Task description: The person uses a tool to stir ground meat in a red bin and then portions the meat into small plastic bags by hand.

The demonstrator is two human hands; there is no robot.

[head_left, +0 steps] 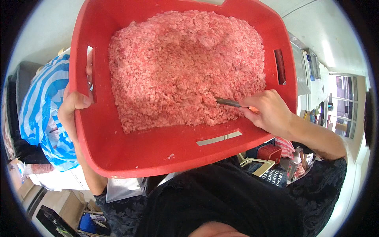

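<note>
A big red plastic tub (126, 156) with handle slots in its walls is tilted up in front of me, full of pink minced meat (185, 59). At the tub's left wall, my left hand (75, 103) grips the rim by the handle slot, with the thumb inside and fingers partly showing through the opening. My right hand (272, 112) is closed around a dark-handled utensil (227, 102) at the right front of the meat. Its far end is buried in the mince, so its kind cannot be made out.
To the left hangs or stands a blue-and-white striped plastic bag (43, 106). A clear plastic bag (126, 190) shows below the tub. Behind my right arm are a small red container (269, 153) and a red-and-white striped bag (285, 146). A window (343, 102) is at far right.
</note>
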